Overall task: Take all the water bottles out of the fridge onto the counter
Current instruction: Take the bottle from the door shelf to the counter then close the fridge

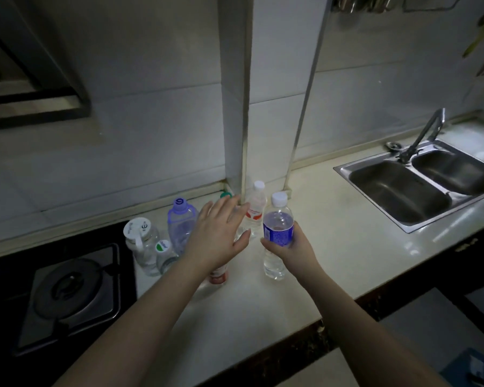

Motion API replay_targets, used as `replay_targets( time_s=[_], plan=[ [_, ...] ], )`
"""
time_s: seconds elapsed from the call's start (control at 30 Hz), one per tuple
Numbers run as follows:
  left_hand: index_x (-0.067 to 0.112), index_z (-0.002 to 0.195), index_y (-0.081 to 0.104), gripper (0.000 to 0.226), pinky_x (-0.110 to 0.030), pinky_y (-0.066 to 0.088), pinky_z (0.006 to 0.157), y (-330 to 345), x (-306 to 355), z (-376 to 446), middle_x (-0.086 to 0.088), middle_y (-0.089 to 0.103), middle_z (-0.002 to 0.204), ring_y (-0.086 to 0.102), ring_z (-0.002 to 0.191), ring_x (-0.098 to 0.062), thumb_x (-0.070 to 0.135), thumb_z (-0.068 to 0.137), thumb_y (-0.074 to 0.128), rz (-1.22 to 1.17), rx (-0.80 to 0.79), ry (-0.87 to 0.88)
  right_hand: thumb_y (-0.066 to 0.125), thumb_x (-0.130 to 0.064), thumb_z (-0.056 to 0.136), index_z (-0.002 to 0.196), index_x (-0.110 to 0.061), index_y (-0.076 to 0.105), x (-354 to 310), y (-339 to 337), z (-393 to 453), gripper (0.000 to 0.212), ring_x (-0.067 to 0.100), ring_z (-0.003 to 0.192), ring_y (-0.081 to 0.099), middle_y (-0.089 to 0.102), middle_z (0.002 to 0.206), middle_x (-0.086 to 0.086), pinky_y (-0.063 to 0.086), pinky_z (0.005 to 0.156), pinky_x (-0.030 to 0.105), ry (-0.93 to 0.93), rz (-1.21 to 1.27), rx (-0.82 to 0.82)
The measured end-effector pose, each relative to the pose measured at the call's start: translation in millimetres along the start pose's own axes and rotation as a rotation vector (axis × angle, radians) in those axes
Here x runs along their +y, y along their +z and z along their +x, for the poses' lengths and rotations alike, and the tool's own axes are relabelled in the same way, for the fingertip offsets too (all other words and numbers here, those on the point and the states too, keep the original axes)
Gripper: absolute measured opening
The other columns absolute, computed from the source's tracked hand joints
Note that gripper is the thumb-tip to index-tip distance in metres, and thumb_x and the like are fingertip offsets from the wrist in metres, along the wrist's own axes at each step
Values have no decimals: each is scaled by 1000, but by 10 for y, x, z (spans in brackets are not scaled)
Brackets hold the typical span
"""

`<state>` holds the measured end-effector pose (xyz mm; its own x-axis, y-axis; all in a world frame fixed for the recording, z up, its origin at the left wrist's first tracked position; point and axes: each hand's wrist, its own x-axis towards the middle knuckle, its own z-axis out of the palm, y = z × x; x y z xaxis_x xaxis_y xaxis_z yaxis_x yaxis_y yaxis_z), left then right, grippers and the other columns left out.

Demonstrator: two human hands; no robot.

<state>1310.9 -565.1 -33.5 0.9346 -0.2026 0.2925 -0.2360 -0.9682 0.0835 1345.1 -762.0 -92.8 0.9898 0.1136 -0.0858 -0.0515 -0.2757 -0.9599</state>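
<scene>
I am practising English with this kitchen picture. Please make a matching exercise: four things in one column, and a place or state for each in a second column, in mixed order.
Things:
1. blue-label bottle
2. left hand
3. purple bottle
4. faucet

Places or states:
a. behind the double sink
b. open, fingers spread above the bottles
c. gripped by the right hand
d. standing near the gas stove, left of the left hand

Pairs: 1-c, 2-b, 3-d, 4-a
</scene>
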Motion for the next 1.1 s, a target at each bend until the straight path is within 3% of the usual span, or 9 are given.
replay_targets(
  time_s=[0.1, 0.27, 0.4, 0.57, 0.7, 0.83, 0.97, 1.1],
  plan=[
    [23, 151, 31, 64, -45, 19, 117, 98, -83, 80, -5, 29, 159, 26, 146, -24, 50, 94, 43, 25, -70, -19, 86, -33, 71, 133, -25, 47, 87, 67, 152, 75, 12, 109, 60, 62, 121, -8, 54, 91, 31, 16, 3, -7],
    [30, 152, 25, 71, -45, 12, 119, 241, -142, 142, -2, 26, 160, 21, 148, -20, 63, 89, 25, 37, -125, -91, 87, -30, 69, 128, -31, 48, 256, 202, 372, 71, 7, 105, 59, 60, 117, -16, 51, 85, 23, 15, -12, -76],
    [34, 150, 25, 70, -44, 11, 118, 316, -104, 167, -2, 30, 158, 22, 146, -21, 64, 87, 34, 29, -111, -161, 87, -29, 70, 124, -37, 47, 419, 278, 521, 67, 1, 103, 57, 58, 113, -23, 48, 80, 15, -5, -59, -177],
    [34, 153, 17, 76, -44, 9, 119, 358, 9, 198, 0, 25, 161, 19, 148, -20, 64, 83, 24, 51, -129, -232, 86, -35, 69, 116, -51, 46, 598, 307, 624, 64, -9, 102, 57, 59, 111, -30, 46, 80, 12, -8, -71, -281],
    [32, 154, 19, 76, -49, 12, 118, 374, 50, 158, -1, 25, 161, 21, 148, -21, 63, 85, 28, 82, -131, -299, 88, -32, 66, 112, -54, 46, 727, 342, 678, 66, -17, 106, 52, 60, 110, -34, 47, 75, 8, 0, -44, -322],
    [28, 153, 26, 75, -52, 15, 117, 409, 81, 75, -4, 30, 159, 24, 147, -23, 62, 86, 37, 118, -124, -326, 89, -28, 65, 121, -47, 46, 865, 388, 714, 73, -14, 107, 54, 59, 116, -28, 44, 82, 9, -3, -7, -365],
    [26, 152, 29, 74, -51, 14, 118, 409, 106, 16, -3, 30, 159, 25, 147, -23, 61, 88, 40, 176, -115, -360, 88, -29, 66, 119, -55, 43, 924, 381, 756, 75, -18, 107, 52, 56, 116, -33, 42, 79, 5, -30, -26, -401],
    [27, 153, 27, 75, -50, 12, 119, 392, 159, -9, -2, 28, 160, 23, 148, -23, 64, 88, 30, 188, -108, -383, 88, -34, 65, 133, -43, 39, 947, 370, 796, 85, 0, 115, 51, 53, 124, -24, 40, 91, 18, -31, -48, -445]
  ],
)
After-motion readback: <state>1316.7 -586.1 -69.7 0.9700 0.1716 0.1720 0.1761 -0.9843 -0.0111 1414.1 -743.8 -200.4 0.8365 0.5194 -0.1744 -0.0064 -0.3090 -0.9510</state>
